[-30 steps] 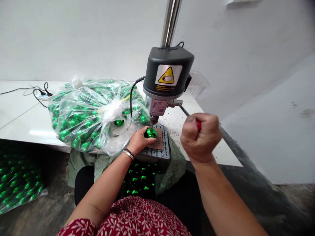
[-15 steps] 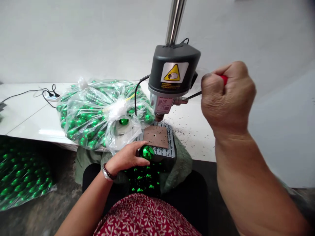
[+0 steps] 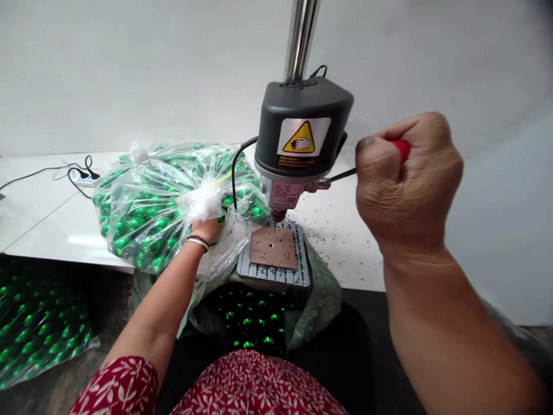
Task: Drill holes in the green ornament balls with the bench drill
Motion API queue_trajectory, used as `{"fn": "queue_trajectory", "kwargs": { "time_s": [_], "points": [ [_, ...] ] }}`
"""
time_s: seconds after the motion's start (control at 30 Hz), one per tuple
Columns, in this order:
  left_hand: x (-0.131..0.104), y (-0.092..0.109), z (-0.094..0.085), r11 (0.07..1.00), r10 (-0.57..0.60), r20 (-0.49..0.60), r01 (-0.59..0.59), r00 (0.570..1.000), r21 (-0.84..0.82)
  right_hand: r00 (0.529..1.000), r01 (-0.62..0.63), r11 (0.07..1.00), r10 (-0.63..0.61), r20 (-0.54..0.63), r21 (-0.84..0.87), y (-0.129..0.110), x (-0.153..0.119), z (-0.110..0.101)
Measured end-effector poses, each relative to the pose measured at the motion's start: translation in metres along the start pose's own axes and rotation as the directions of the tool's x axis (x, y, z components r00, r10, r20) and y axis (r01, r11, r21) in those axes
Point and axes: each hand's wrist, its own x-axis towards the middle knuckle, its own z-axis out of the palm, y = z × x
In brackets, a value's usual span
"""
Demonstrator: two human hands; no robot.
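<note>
My right hand (image 3: 408, 184) is wrapped round the red-knobbed lever (image 3: 402, 151) of a small bench drill press (image 3: 305, 129). Its bit points down above a brown board (image 3: 274, 249) with a hole in it, which lies on the grey slotted base (image 3: 302, 276). My left hand (image 3: 207, 229) reaches into the mouth of a clear plastic bag (image 3: 203, 199) full of shiny green balls (image 3: 151, 245). The plastic hides its fingers, and a bit of green shows beside them.
Dark shavings (image 3: 324, 236) are scattered on the white table (image 3: 358, 262). Below the base, more green balls (image 3: 250, 317) lie in a green woven sack (image 3: 319, 294) at my lap. Another bag of balls (image 3: 38, 328) stands at lower left. A power strip (image 3: 88, 180) sits at the back left.
My left hand has gone from the front of the drill base, where it held a green ball, up and left into the bag. That ball is gone from there. My right hand stays on the lever.
</note>
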Motion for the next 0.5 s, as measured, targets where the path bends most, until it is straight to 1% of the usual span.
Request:
{"fn": "queue_trajectory", "kwargs": {
  "time_s": [0.07,0.1,0.17,0.2,0.23,0.27,0.3,0.33,0.37,0.4,0.43,0.47,0.5],
  "points": [
    [0.001,0.000,0.003,0.996,0.026,0.017,-0.027,1.000,0.088,1.000,-0.006,1.000,0.006,0.000,0.008,-0.001,0.000,0.000],
    [-0.001,-0.001,0.002,0.992,0.015,0.036,-0.020,0.999,0.128,1.000,-0.005,1.000,0.005,-0.004,0.013,-0.001,0.000,0.000],
    [-0.010,-0.005,-0.002,0.994,-0.027,0.087,0.017,0.996,0.109,1.000,0.007,1.000,-0.006,-0.022,0.029,-0.001,-0.001,0.001],
    [-0.016,-0.008,-0.005,0.999,-0.038,0.110,0.034,0.993,0.041,0.999,0.016,0.999,-0.014,-0.034,0.039,0.000,-0.001,0.002],
    [-0.023,-0.010,-0.010,0.996,-0.034,0.132,0.044,0.991,-0.071,0.999,0.026,0.998,-0.024,-0.048,0.048,0.000,-0.001,0.002],
    [-0.032,-0.012,-0.015,0.974,-0.014,0.150,0.048,0.989,-0.223,0.998,0.037,0.998,-0.034,-0.059,0.054,0.000,-0.001,0.003],
    [-0.042,-0.013,-0.020,0.914,0.011,0.166,0.058,0.986,-0.401,0.997,0.045,0.997,-0.041,-0.066,0.058,0.000,-0.002,0.004],
    [-0.052,-0.013,-0.025,0.815,0.032,0.187,0.083,0.982,-0.574,0.996,0.050,0.997,-0.045,-0.071,0.061,0.001,-0.002,0.005],
    [-0.063,-0.012,-0.029,0.693,0.050,0.212,0.119,0.976,-0.712,0.996,0.052,0.997,-0.047,-0.075,0.064,0.001,-0.002,0.006],
    [-0.073,-0.008,-0.032,0.569,0.068,0.245,0.164,0.967,-0.806,0.996,0.052,0.997,-0.047,-0.079,0.065,0.002,-0.002,0.006],
    [-0.083,-0.004,-0.033,0.462,0.089,0.273,0.203,0.958,-0.863,0.996,0.051,0.996,-0.046,-0.082,0.067,0.002,-0.002,0.007],
    [-0.092,0.002,-0.033,0.382,0.115,0.299,0.235,0.947,-0.894,0.995,0.051,0.996,-0.045,-0.085,0.071,0.002,-0.003,0.007],
    [-0.099,0.008,-0.031,0.332,0.145,0.322,0.261,0.936,-0.907,0.995,0.050,0.996,-0.044,-0.085,0.077,0.002,-0.003,0.007]
  ]
}}
